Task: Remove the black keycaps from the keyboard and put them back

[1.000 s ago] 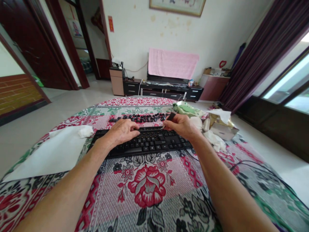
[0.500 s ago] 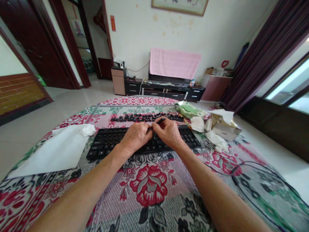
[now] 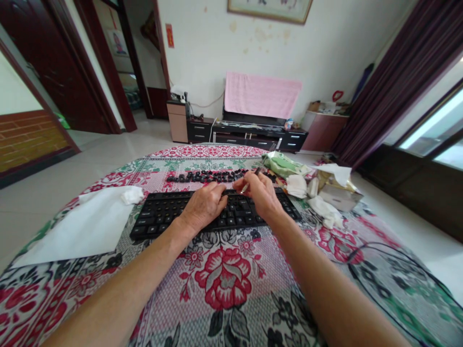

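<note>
A black keyboard lies across a table covered in a floral cloth. My left hand rests on the keyboard's middle keys, fingers curled downward against them. Beside it, my right hand pinches a thin dark tool that points up and away over the keyboard's back edge. Just behind the keyboard runs a row of loose black keycaps.
A white sheet with a crumpled tissue lies left of the keyboard. Crumpled tissues, a green packet and a torn box crowd the right. A black cable loops across the cloth at right. A TV stand stands against the far wall.
My hands first came together over the keyboard's middle. Since then my right hand has lifted slightly toward the back edge with the tool, while my left hand has stayed on the keys.
</note>
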Demonstrator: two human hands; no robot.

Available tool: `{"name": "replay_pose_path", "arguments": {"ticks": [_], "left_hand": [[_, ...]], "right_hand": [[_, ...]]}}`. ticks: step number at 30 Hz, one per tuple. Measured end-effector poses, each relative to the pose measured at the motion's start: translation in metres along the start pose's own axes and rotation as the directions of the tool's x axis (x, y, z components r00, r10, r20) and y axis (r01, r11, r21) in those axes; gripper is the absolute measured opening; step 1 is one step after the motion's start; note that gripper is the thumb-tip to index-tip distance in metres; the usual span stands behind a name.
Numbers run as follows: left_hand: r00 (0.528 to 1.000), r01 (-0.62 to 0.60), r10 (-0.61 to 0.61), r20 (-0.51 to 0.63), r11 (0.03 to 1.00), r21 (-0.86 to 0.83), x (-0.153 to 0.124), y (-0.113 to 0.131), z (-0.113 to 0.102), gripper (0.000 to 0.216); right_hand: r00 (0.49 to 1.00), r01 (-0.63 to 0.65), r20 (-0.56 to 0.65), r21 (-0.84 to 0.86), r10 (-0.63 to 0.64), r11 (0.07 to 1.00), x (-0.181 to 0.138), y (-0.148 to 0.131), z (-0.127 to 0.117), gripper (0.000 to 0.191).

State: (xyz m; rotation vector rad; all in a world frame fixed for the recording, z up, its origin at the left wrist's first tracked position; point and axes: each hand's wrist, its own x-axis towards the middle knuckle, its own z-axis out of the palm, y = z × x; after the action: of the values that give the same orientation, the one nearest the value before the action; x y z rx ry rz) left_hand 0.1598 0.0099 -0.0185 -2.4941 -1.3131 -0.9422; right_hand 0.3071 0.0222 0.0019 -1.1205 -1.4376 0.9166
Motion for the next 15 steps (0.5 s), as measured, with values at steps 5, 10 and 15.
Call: {"name": "replay_pose_path", "arguments": {"ticks": [5, 10, 15], "left_hand": [[0.998, 0.022, -0.027, -0.056, 0.997, -0.075, 0.0008, -0.0007, 0.0002, 0.023], [0.997, 0.011, -0.022, -0.077, 0.990, -0.140, 0.0010, 0.0017, -0.0012, 0.022], [0.998, -0.008, -0.005, -0.066, 0.979, -0.203, 0.0011, 0.0046, -0.0030, 0.023]], "right_hand": [[0.993, -0.097, 0.046, -0.139, 0.104, 0.985, -0.0009, -0.0004, -0.0066, 0.019], [0.949, -0.026, 0.299, -0.245, 0.101, 0.969, -0.0072, -0.0004, -0.0053, 0.021], [0.939, -0.035, 0.326, -0.232, 0.111, 0.972, -0.0068, 0.0002, -0.0085, 0.023]]}}
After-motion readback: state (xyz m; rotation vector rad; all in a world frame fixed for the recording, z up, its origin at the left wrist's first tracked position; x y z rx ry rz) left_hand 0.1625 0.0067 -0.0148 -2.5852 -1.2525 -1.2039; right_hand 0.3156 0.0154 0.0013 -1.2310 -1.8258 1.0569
